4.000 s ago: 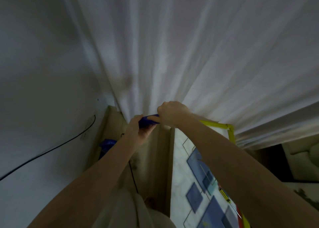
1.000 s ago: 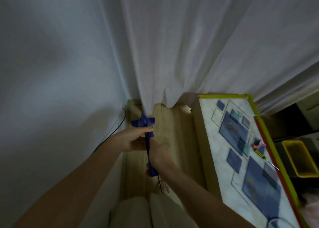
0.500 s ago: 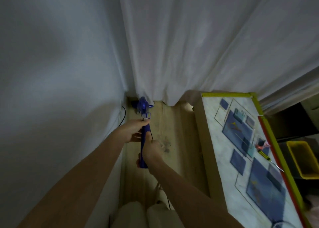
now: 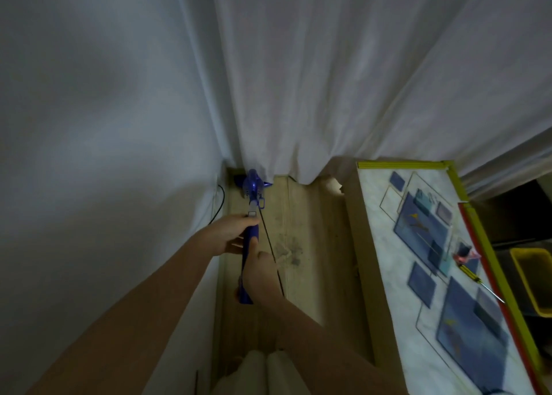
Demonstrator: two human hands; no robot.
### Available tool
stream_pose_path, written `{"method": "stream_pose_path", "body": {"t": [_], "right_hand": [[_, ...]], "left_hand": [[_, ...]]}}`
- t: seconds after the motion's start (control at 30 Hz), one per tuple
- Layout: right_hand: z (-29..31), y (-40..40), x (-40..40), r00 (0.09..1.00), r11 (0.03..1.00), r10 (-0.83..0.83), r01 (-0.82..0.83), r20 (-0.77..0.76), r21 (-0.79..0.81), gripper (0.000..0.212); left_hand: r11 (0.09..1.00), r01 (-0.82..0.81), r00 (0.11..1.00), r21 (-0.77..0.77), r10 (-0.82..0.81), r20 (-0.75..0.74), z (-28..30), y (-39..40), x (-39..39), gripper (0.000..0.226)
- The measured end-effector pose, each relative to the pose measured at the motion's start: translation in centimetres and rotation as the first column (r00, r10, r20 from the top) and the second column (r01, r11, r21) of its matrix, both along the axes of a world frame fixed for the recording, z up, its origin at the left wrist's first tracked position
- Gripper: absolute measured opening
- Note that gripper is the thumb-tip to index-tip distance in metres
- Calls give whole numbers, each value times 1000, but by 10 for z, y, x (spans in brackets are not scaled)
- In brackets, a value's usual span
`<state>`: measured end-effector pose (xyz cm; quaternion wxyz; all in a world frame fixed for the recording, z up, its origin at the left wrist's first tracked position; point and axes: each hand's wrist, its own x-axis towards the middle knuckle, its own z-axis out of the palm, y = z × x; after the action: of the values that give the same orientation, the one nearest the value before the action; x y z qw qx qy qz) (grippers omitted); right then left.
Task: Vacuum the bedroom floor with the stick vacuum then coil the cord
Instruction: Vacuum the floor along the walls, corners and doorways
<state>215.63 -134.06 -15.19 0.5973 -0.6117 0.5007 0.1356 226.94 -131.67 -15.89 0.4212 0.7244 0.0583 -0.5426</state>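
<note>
Since the frame four seconds back, both hands have dropped from curtain height and the stick vacuum [image 4: 250, 239] now points down along the wooden floor [image 4: 310, 245], its head at the corner beneath the white curtain [image 4: 328, 80]. Left hand [image 4: 231, 233] grips the blue shaft, fingers wrapped round it; right hand [image 4: 260, 275] grips the handle end nearer the body, fingers clenched on it. Black cord [image 4: 270, 245] runs alongside the shaft. Patterned tabletop [image 4: 388, 275] stands to the right, a yellow-handled screwdriver [image 4: 478, 278] lying on it, a yellow bin [image 4: 534, 281] beyond.
</note>
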Motion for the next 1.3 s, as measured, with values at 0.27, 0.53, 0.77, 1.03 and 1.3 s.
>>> {"method": "stream_pose_path", "body": {"t": [0.27, 0.53, 0.77, 1.03, 1.3], "right_hand": [[28, -42, -25, 985, 977, 159, -166, -64, -132, 42], [89, -74, -72, 979, 962, 195, -204, -64, -183, 33], [97, -31, -92, 992, 979, 107, -117, -70, -169, 32], [76, 33, -68, 999, 989, -1, 6, 38, -146, 32], [48, 20, -35, 998, 994, -69, 70, 12, -84, 52]], "left_hand": [[975, -198, 973, -98, 183, -138, 0, -24, -30, 34], [944, -281, 941, -176, 235, -242, 29, -52, -74, 30], [978, -132, 970, -164, 94, -225, 44, -18, -90, 44], [993, 91, 990, -70, -98, -104, 43, 22, -59, 48], [995, 75, 991, -58, -81, -103, 16, 10, -27, 44]]}}
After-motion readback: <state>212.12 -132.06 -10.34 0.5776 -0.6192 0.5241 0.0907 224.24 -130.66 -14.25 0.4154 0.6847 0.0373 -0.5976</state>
